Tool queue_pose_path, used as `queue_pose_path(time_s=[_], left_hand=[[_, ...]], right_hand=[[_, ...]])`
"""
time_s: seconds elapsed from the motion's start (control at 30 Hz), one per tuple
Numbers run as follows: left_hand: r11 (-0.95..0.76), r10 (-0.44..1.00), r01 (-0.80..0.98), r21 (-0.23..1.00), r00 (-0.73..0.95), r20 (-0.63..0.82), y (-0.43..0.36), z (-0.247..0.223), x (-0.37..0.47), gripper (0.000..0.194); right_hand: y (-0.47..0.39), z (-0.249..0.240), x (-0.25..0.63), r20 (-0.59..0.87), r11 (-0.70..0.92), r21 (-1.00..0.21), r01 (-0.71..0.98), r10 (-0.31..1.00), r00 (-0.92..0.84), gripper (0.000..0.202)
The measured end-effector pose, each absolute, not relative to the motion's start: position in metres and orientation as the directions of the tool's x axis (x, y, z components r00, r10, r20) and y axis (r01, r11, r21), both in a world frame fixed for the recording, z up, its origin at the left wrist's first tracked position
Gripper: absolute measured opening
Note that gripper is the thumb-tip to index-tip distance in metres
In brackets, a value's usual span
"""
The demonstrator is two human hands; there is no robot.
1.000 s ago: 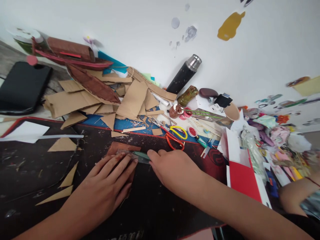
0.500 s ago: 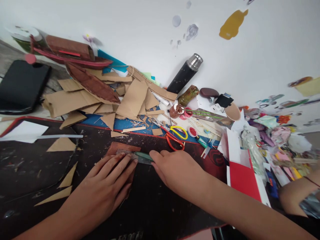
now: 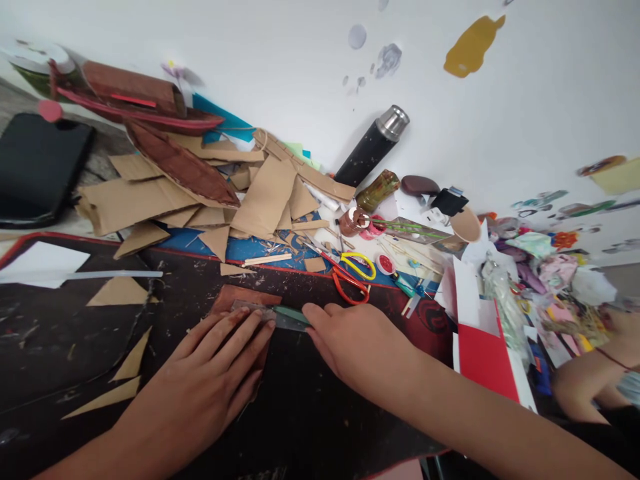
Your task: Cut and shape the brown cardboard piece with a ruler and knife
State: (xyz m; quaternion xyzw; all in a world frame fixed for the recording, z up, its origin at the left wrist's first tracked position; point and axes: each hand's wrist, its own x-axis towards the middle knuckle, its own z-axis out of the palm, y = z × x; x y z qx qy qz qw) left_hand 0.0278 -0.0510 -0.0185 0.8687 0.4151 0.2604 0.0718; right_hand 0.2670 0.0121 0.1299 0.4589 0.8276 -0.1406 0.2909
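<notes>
My left hand [image 3: 220, 363] lies flat, fingers stretched out, on a clear ruler [image 3: 293, 323] and a reddish-brown sheet [image 3: 250, 296] on the dark mat [image 3: 300, 393]. My right hand [image 3: 350, 340] is closed around a slim green tool [image 3: 291, 313], whose tip meets the ruler's upper edge beside my left fingertips. What the tip looks like is too small to tell. Red-and-yellow scissors [image 3: 353, 275] lie just beyond my right hand. Part of the brown sheet is hidden under my left hand.
Cardboard scraps [image 3: 265, 197] and a brown boat model [image 3: 180, 160] lie at the back left, near a black phone [image 3: 43, 167]. A black flask [image 3: 373, 147] leans at the wall. Another person's arm [image 3: 590, 373] is at the right.
The green tool and my right hand have shifted very slightly right along the ruler. My left hand stays pressed down. The camera view has moved a little, and the other person's arm has shifted left.
</notes>
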Motion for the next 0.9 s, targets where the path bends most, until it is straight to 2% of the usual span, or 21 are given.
queue_pose_path(time_s=[0.23, 0.43, 0.73, 0.9], left_hand=[[-0.649, 0.754, 0.684, 0.332, 0.523, 0.397, -0.051, -0.018, 0.028, 0.055], [-0.653, 0.751, 0.679, 0.336, 0.523, 0.403, -0.051, -0.02, 0.027, 0.053], [-0.651, 0.754, 0.674, 0.35, 0.519, 0.402, -0.05, -0.019, 0.028, 0.054], [-0.657, 0.75, 0.67, 0.346, 0.532, 0.393, -0.051, -0.021, 0.026, 0.055]], right_hand=[[0.016, 0.13, 0.266, -0.628, 0.567, 0.034, 0.823, 0.653, -0.424, 0.023], [0.02, 0.129, 0.264, -0.604, 0.631, 0.037, 0.775, 0.632, -0.486, 0.032], [0.029, 0.142, 0.244, -0.611, 0.673, 0.069, 0.737, 0.612, -0.501, 0.029], [0.019, 0.139, 0.232, -0.552, 0.703, 0.092, 0.705, 0.625, -0.552, 0.038]])
